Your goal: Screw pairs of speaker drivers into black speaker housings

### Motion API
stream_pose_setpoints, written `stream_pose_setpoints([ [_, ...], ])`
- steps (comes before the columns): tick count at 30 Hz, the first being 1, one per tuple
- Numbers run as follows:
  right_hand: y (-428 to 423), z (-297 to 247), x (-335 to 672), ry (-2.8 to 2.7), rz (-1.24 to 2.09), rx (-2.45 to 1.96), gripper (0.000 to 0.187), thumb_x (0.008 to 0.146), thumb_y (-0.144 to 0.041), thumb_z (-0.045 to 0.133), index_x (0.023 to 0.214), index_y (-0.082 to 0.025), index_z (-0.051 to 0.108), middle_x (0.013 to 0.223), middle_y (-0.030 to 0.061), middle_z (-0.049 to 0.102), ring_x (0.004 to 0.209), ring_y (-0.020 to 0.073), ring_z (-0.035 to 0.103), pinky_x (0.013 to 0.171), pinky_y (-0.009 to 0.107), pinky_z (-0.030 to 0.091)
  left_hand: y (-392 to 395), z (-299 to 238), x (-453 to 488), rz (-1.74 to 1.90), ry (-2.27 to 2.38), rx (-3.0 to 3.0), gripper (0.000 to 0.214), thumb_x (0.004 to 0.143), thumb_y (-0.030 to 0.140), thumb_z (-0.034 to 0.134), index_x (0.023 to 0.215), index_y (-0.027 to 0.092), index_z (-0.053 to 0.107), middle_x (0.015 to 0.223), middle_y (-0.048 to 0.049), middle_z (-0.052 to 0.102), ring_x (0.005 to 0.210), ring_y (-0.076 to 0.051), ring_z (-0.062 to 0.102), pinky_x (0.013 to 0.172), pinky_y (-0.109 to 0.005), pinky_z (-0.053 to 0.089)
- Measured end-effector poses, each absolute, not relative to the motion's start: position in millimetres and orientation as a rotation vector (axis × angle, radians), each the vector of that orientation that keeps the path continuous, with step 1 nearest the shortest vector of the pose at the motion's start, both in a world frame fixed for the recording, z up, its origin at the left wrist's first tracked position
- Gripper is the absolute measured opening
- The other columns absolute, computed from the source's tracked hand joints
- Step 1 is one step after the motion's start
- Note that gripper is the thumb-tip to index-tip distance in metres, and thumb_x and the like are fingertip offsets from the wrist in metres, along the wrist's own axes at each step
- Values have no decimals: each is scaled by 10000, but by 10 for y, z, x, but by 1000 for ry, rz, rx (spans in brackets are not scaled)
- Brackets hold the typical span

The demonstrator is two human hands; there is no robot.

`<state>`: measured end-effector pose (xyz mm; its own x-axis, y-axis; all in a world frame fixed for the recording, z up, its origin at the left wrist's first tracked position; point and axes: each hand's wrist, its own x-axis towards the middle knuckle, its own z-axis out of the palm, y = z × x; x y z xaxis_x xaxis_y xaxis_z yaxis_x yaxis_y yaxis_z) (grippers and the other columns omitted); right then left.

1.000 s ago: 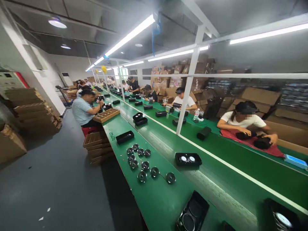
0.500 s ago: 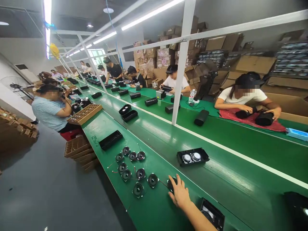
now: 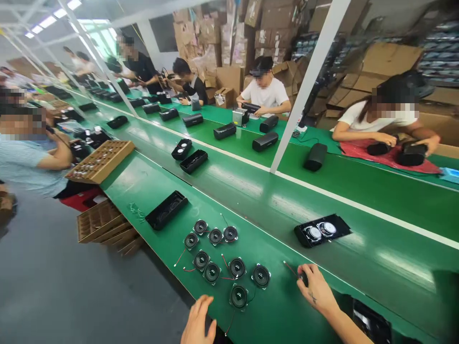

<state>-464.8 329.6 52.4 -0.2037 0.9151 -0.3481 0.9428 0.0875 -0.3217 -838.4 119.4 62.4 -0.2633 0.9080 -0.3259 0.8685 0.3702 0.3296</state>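
Observation:
My right hand [image 3: 316, 289] is closed on a small black speaker driver [image 3: 303, 277], whose thin red-and-black lead sticks out to the left. Fingers hide most of that driver. At the bottom edge, my left hand [image 3: 199, 319] is open and holds nothing, close to the front edge of the green bench. Several round speaker drivers [image 3: 239, 297] with wire leads lie face up between the two hands and beyond. Beside my right forearm is a black speaker housing [image 3: 373, 321], partly cut off by the frame.
A black housing with two silver-backed drivers [image 3: 319, 231] lies on the green conveyor [image 3: 251, 200]. Another black housing [image 3: 167, 210] rests farther left on the bench. Beyond stand a partitioned cardboard tray [image 3: 103, 160] and a white post [image 3: 308, 86]. Co-workers sit along both sides.
My right hand has closed round the speaker driver and shifted it to the right. My left hand has come into view at the bottom. The camera view has turned and tilted.

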Motion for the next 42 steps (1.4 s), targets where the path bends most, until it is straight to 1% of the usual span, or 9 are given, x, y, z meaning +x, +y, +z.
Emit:
stream_pose_setpoints([
  [3,3024,602,-4959,2225,-889,1964,78,1051,-237,634,1007,-173,639,1049,39,657,917,181,633,901,372,567,1674,540,-8657,-38,2077,1724,685,949,78,571,1606,265,508,1730,-106,433,1605,-309,395,1216,-479,478],
  [7,2725,577,-5457,2116,-1054,2025,158,1062,-330,631,1077,-174,646,993,34,673,870,186,652,872,383,574,2194,345,-8694,-239,1854,2022,879,904,188,748,1686,298,363,1814,-99,264,1679,-408,179,1321,-716,229],
  [15,2600,760,-5866,1941,-1115,2104,474,1085,-304,611,1529,-176,505,1211,95,693,1108,246,695,1031,469,586,2412,248,-8770,-571,1707,2235,747,951,267,777,1623,261,451,1518,-132,593,1366,-360,593,1150,-658,493],
  [20,2823,712,-6230,1716,-964,2040,597,1044,-335,705,1582,-203,483,1396,136,654,1191,293,695,1067,545,585,2543,347,-8716,-613,1685,2336,800,918,223,789,1633,251,430,1351,-110,665,1142,-298,670,996,-535,569],
  [26,2975,662,-6404,1542,-877,1980,524,1011,-323,760,1487,-193,585,1406,130,653,1221,301,686,1051,544,604,2743,232,-8558,-475,1630,2454,699,1007,358,719,1632,233,433,1350,-111,683,1166,-290,681,1116,-578,504],
  [34,2729,805,-6007,1475,-1023,2201,556,1012,-369,755,1505,-189,571,1283,111,712,1167,292,712,1079,562,575,2797,-45,-8458,-285,1423,2538,861,952,324,773,1694,314,336,1714,-144,423,1444,-381,538,1112,-583,527],
  [37,2357,948,-5798,1375,-1132,2410,676,974,-358,786,1566,-181,512,1182,103,743,1111,295,730,1065,560,566,2884,-111,-8532,-211,1259,2569,935,901,133,729,1693,416,319,1688,-102,492,1348,-327,625,1060,-487,557],
  [40,1844,1111,-5613,1205,-1282,2708,786,872,-363,843,1562,-174,516,1029,72,782,996,275,755,987,458,581,3029,-180,-8646,-117,1149,2557,952,823,27,670,1596,540,458,1602,-19,598,1228,-256,707,1011,-374,578],
  [42,1499,1202,-5453,1035,-1362,2957,804,815,-435,849,1518,-179,554,964,54,796,936,259,760,914,384,582,3165,-266,-8692,-45,1147,2530,813,817,39,636,1499,481,612,1534,-14,646,1249,-231,717,1009,-302,584],
])
